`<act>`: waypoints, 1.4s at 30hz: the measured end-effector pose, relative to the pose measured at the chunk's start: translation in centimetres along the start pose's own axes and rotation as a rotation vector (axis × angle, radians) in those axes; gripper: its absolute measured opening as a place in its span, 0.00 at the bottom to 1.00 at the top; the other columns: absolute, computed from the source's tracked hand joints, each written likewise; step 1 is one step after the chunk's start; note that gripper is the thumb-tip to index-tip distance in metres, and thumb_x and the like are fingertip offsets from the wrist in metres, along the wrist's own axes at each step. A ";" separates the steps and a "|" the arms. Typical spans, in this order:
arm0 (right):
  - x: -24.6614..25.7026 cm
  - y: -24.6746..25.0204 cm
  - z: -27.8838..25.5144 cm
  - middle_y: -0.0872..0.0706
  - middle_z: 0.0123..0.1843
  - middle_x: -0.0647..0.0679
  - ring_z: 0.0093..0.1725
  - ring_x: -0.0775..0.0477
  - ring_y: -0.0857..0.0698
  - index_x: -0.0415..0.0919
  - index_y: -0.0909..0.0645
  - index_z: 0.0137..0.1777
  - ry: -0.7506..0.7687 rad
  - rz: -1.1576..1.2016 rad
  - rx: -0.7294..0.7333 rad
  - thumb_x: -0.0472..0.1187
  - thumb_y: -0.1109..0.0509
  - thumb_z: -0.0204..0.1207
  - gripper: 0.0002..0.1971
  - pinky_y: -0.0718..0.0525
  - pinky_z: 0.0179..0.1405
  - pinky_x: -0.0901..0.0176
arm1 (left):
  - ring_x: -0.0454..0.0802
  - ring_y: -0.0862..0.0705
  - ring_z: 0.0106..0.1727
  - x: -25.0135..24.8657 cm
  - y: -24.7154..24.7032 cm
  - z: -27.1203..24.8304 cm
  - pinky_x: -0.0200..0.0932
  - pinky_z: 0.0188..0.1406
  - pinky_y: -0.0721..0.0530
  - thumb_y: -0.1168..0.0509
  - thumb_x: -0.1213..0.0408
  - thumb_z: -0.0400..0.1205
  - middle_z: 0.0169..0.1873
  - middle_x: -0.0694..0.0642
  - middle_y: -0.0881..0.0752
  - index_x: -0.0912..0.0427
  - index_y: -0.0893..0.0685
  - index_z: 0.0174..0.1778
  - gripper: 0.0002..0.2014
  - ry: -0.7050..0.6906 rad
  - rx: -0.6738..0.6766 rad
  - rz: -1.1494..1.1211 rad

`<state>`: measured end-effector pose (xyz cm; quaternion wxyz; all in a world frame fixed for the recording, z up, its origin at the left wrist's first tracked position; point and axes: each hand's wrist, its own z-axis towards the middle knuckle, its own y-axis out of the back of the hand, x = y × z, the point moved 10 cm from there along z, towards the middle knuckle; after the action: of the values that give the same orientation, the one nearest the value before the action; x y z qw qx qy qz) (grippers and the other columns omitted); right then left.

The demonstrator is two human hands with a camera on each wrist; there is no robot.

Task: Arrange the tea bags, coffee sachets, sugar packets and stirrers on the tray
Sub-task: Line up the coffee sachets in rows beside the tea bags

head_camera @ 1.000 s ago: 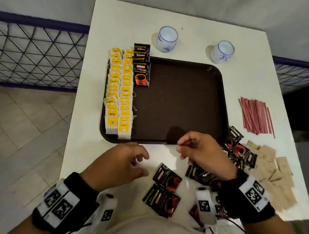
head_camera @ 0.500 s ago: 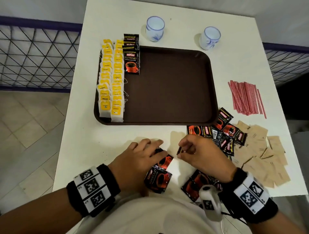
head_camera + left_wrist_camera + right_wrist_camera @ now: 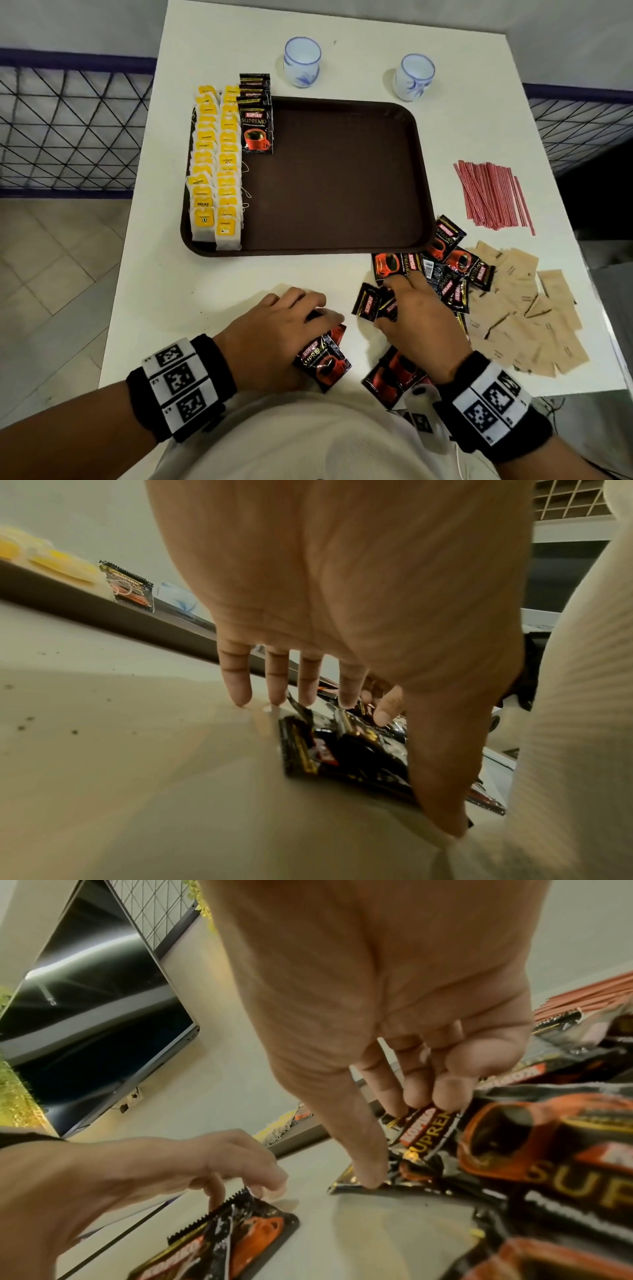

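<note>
Tray: brown, shallow-rimmed, set on the white table. Contents: tea bags with yellow tags, laid in two overlapping rows along the tray's left side; a short overlapping column of coffee sachets just beside them at the far left corner, the farthest ones reaching over the far rim. The remaining tray floor, centre and right, is bare.

Cups: two, white with blue pattern, stood on the table beyond the tray's far rim. Contents cannot be told.

Stirrers: red bundle, laid on the table right of the tray, apart from its rim.

Sugar packets: brown, scattered in a loose heap near the table's right near corner.

Loose sachets: black and red, heaped on the table from the tray's near right corner down to the near edge, one overlapping the tray rim.

Left hand: fingers spread and fairly straight, tips pressed on the table and on the top edge of a sachet pair at the near edge.

Right hand: fingers curled, a sachet pinched between thumb and fingertips at the heap's left margin.

Open room: a bare strip of table is seen between the tray's near rim and the hands, and along the tray's left.
</note>
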<state>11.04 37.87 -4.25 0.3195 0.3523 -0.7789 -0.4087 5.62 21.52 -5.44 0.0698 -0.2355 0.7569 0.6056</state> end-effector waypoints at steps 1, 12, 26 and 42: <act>0.0 -0.1 0.1 0.30 0.66 0.48 0.66 0.43 0.23 0.45 0.29 0.74 -0.001 -0.021 -0.007 0.48 0.23 0.75 0.30 0.15 0.57 0.52 | 0.53 0.25 0.70 -0.1 -0.2 0.1 0.52 0.57 0.18 0.36 0.33 0.70 0.72 0.50 0.25 0.39 0.32 0.79 0.39 -0.005 0.008 0.012; -1.2 0.1 -1.1 0.30 0.69 0.47 0.70 0.40 0.29 0.48 0.30 0.74 -0.038 -0.091 -0.024 0.54 0.21 0.71 0.34 0.19 0.65 0.41 | 0.51 0.17 0.56 -1.3 -0.7 0.1 0.48 0.44 0.13 0.37 0.54 0.72 0.58 0.47 0.17 0.47 0.20 0.67 0.25 -0.048 0.009 -0.010; -2.2 2.4 -0.2 0.28 0.70 0.45 0.71 0.39 0.28 0.44 0.27 0.75 -0.064 0.011 -0.124 0.55 0.23 0.73 0.33 0.19 0.66 0.43 | 0.50 0.18 0.47 0.0 -1.0 1.2 0.44 0.43 0.16 0.30 0.48 0.72 0.54 0.50 0.25 0.53 0.22 0.61 0.23 0.029 0.101 -0.155; 0.2 -1.3 -0.7 0.28 0.73 0.52 0.74 0.45 0.30 0.50 0.33 0.76 0.069 -0.068 0.057 0.51 0.26 0.78 0.29 0.27 0.72 0.42 | 0.46 0.22 0.44 0.5 -1.8 1.2 0.43 0.44 0.22 0.28 0.56 0.78 0.47 0.44 0.21 0.45 0.27 0.48 0.12 0.194 0.253 -0.358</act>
<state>11.88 36.88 -4.96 0.3221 0.4016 -0.7662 -0.3846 5.78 22.20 -7.57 0.1322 -0.4124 0.7760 0.4586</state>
